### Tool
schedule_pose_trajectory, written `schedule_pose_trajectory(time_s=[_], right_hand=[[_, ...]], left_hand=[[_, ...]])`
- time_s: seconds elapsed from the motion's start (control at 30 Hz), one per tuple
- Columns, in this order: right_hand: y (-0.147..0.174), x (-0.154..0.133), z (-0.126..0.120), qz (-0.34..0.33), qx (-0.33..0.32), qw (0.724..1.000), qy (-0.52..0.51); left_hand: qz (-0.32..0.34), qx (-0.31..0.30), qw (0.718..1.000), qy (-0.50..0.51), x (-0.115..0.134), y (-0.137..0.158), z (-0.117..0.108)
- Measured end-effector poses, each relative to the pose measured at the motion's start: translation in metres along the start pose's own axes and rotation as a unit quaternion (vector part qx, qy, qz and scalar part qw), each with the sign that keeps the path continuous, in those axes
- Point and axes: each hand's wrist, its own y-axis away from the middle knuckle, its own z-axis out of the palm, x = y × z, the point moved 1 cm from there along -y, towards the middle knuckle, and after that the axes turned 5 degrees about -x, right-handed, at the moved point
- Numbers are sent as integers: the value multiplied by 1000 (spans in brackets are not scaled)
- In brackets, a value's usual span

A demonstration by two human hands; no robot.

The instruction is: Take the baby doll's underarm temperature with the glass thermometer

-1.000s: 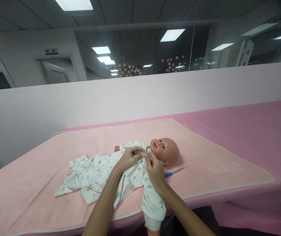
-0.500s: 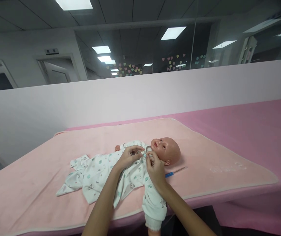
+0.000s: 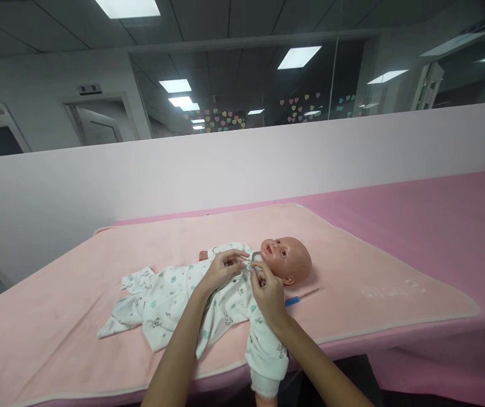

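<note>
The right hand has shifted its fingertips slightly toward the left hand, pinching cloth at the neckline of the patterned outfit. The left hand curls over the chest; whether it grips, I cannot tell. The doll lies face-up near the front edge of the tabletop, one sleeve overhanging it.

White wall ran mid-frame; window above it had heart stickers; lamp glowed top left; door stood ajar upper left.
</note>
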Motion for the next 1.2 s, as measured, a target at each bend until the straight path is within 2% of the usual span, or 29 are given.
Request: schedule_pose_trajectory(time_s=[0.2, 0.5, 0.7, 0.8, 0.87, 0.97, 1.03, 1.2], right_hand=[[-1, 1, 0, -2, 6, 1000, -2], [-1, 1, 0, -6, 9, 1000, 4], [-1, 0, -1, 2, 14, 1000, 19], [0, 1, -1, -21, 17, 998, 49], [2, 1, -1, -75, -14, 994, 84], [2, -4, -1, -155, -105, 974, 126], [-1, -8, 0, -154, -140, 969, 134], [-11, -14, 5, -103, -158, 970, 153]], left_hand=[[-4, 6, 1000, 11, 2, 0, 1], [-28, 23, 999, -31, 0, -1, 0], [-31, 7, 999, 4, -2, -2, -1], [-18, 26, 1000, 1, 5, 8, -4], [-9, 37, 999, -15, 10, 20, -7], [-6, 35, 999, -41, 13, 41, -9], [-2, 44, 997, -57, 12, 51, -8], [-5, 69, 996, -63, 5, 55, -4]])
